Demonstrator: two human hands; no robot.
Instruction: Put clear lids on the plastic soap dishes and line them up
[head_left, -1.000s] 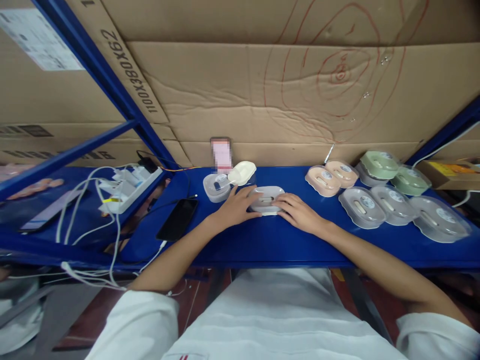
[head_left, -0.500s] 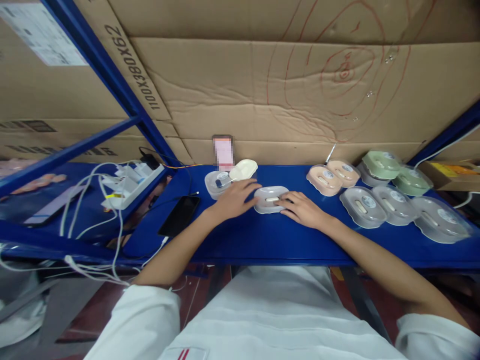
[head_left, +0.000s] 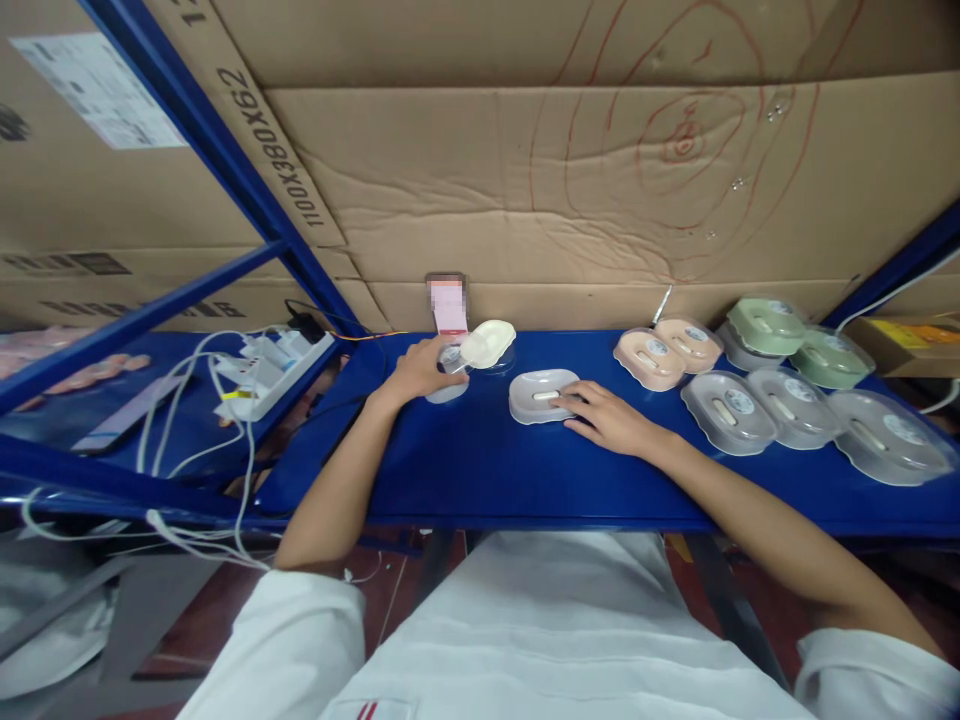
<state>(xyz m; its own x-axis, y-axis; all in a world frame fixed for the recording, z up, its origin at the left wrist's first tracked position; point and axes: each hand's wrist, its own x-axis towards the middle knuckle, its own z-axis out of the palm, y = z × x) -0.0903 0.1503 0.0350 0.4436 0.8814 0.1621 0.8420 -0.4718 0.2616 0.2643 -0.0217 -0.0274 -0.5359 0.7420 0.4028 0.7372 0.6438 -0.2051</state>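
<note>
My left hand [head_left: 420, 372] is curled round a clear plastic lid [head_left: 452, 358] with a round label, its thumb and fingers on either side. Just right of it, a cream oval dish [head_left: 489, 343] lies tilted, partly on other clear plastic. A grey soap dish [head_left: 534, 398], uncovered and with a small pale bar in its middle, sits on the blue table in front of me. My right hand [head_left: 611, 417] holds this dish by its right edge, fingertips over the rim near the bar.
At the right stand lidded peach dishes [head_left: 651, 358], lidded grey dishes [head_left: 729, 412] and lidded green dishes [head_left: 766, 325]. A phone [head_left: 448, 303] leans at the back. A white power strip [head_left: 281, 375] with tangled cables lies left, beside a blue frame post [head_left: 311, 270]. Cardboard [head_left: 450, 160] walls the back.
My left hand has moved left, from beside the grey dish to the clear lid, and has closed on it. My right hand stays at the grey dish.
</note>
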